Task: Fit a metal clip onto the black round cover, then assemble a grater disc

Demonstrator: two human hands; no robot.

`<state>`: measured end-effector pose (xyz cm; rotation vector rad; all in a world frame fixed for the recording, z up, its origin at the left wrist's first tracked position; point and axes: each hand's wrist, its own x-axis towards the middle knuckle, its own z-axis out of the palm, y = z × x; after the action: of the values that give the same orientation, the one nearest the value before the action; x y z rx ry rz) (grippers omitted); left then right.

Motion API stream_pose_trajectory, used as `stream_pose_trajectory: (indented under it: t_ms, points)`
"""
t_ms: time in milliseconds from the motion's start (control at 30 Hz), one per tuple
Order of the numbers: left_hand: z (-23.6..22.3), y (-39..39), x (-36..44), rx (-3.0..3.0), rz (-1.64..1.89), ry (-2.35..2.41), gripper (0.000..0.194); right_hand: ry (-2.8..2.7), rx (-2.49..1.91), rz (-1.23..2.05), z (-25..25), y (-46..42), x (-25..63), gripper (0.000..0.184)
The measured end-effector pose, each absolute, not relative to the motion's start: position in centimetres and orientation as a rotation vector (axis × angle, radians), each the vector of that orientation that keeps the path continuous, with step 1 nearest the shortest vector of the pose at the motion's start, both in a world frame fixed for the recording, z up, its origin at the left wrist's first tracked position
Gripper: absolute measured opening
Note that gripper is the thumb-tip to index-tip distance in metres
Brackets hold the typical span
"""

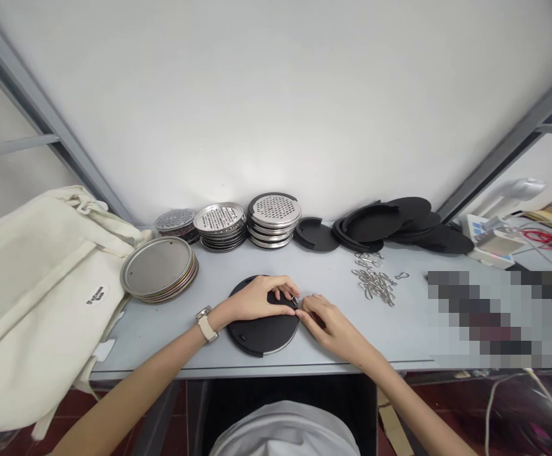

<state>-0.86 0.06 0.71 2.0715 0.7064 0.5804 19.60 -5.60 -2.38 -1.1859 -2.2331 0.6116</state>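
Observation:
A round black disc (pixel 266 334) with a raised black rim along part of its edge lies flat near the table's front edge. Bright metal shows along its lower right edge. My left hand (pixel 257 299) rests across the top of the disc, its thumb and fingers closed around a small metal carabiner (pixel 295 301) at the right edge. From the right, my right hand (pixel 326 320) pinches at the same carabiner with thumb and forefinger. Fingers partly cover the clip, so whether its gate is open cannot be seen.
Behind stand stacks of perforated metal grater discs (pixel 276 209), plain metal discs (pixel 157 266) and black discs (pixel 375 225). Several loose carabiners (pixel 375 285) lie right of my hands. A cream bag (pixel 43 285) leans at left; a white power strip (pixel 489 240) sits at right.

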Motion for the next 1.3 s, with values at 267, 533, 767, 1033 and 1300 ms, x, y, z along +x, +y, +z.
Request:
stream_pose_trajectory:
  t_ms: [267,533,767,1033,1300]
  points:
    - [0.80,0.05,-0.76,2.098,0.538,0.758,0.024,-2.237,-1.171,0.597,-2.51,-5.53,19.56,0.027]
    - [0.62,0.09,-0.88,2.086,0.536,0.750,0.024,-2.262,-1.153,0.611,-2.51,-5.55,19.57,0.027]
    - [0.63,0.05,-0.86,2.072,0.540,0.757,0.023,-2.251,-1.163,0.607,-2.66,-5.45,19.56,0.028]
    - [0.61,0.04,-0.82,2.065,0.560,0.761,0.023,-2.186,-1.207,0.579,-2.70,-5.56,19.46,0.030]
    - [0.58,0.06,-0.93,2.040,0.559,0.755,0.023,-2.133,-1.264,0.602,-2.67,-5.59,19.53,0.030]
